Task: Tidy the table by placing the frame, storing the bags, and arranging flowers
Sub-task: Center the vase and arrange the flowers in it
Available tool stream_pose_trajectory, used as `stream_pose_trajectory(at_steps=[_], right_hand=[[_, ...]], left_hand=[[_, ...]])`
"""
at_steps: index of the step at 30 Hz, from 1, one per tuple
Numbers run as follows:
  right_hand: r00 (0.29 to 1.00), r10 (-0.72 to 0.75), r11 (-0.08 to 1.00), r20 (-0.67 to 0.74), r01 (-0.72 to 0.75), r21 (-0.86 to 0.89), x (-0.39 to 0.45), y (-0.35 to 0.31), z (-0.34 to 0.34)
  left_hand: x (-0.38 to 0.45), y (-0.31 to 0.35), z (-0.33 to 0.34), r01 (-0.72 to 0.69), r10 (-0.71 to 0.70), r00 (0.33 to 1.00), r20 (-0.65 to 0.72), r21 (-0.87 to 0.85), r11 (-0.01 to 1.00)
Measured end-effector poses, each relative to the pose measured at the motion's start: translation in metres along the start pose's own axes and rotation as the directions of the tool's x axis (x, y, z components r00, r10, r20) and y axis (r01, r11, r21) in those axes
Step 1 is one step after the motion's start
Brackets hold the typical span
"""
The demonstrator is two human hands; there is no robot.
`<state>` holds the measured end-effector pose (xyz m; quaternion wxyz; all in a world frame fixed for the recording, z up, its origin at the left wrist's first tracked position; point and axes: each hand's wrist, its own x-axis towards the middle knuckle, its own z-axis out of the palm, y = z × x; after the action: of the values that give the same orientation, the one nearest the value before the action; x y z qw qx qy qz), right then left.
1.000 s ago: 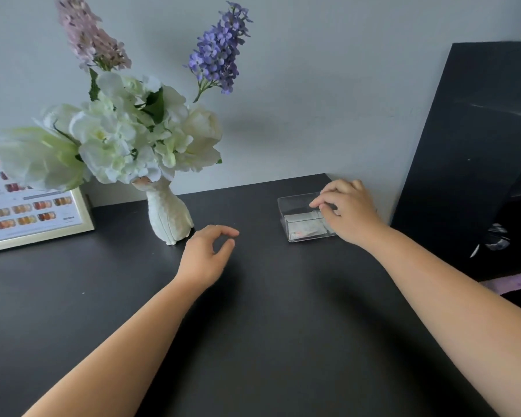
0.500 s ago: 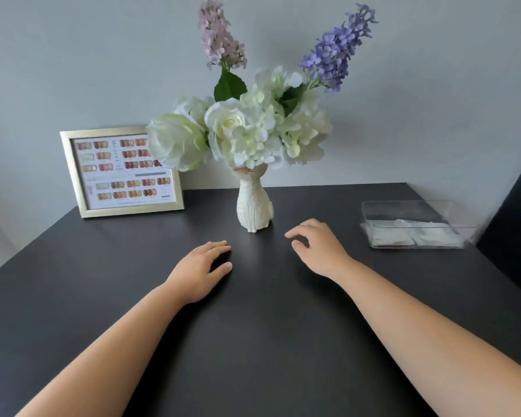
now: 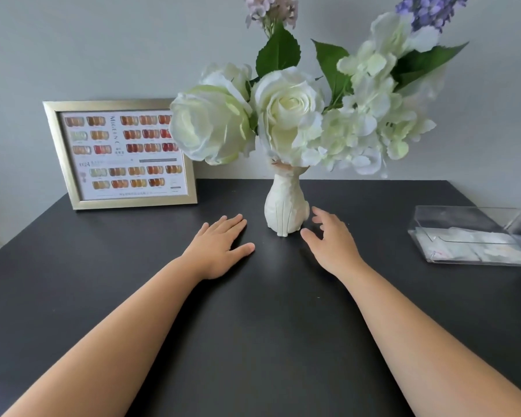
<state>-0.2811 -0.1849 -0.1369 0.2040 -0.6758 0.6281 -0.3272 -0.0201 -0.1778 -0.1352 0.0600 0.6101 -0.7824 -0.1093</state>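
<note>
Head view: a matte black table (image 3: 253, 341) with a smooth, flat top is shown against a plain pale wall. A white ceramic vase (image 3: 285, 206), narrow at the neck, bulbous at the base and marked with vertical ribs, is seen standing upright near the table's rear centre. It is filled with flowers (image 3: 286, 115): large, soft-petalled white roses, clustered pale hydrangea heads, serrated green leaves, and one pink and one purple spike cut off by the upper edge. A rectangular frame (image 3: 121, 153) with a brushed gold border is stood at the rear left, close to the wall; a printed chart of small orange, red and green swatches is held in it. A clear, hard plastic box (image 3: 469, 236) is placed at the right edge, and crumpled translucent bags (image 3: 475, 251) are contained inside. The left hand (image 3: 218, 248) is laid flat on the table, fingers extended, nothing gripped, just left of the vase. The right hand (image 3: 331, 239) is spread open and empty, just right of the vase base; contact cannot be determined.
</note>
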Motion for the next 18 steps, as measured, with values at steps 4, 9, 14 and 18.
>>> stream_pose_trajectory(at_steps=[4,9,14,18], right_hand=[[1.000,0.017,1.000,-0.021,-0.016,0.015,0.001,-0.006,0.000],[0.997,0.050,0.988,-0.057,-0.042,0.147,-0.001,-0.019,0.006],[0.994,0.047,0.974,-0.100,-0.024,0.223,-0.003,-0.023,0.015],[0.983,-0.020,0.966,-0.182,0.066,0.248,-0.008,-0.020,0.013]], left_hand=[[0.003,0.001,0.000,0.010,-0.011,0.999,-0.042,-0.027,1.000],[0.012,0.014,0.002,0.008,-0.025,0.994,-0.109,-0.155,0.988],[0.022,0.034,0.001,-0.029,-0.033,0.983,-0.180,-0.336,0.941],[0.023,0.045,0.003,-0.079,-0.043,0.974,-0.221,-0.516,0.853]])
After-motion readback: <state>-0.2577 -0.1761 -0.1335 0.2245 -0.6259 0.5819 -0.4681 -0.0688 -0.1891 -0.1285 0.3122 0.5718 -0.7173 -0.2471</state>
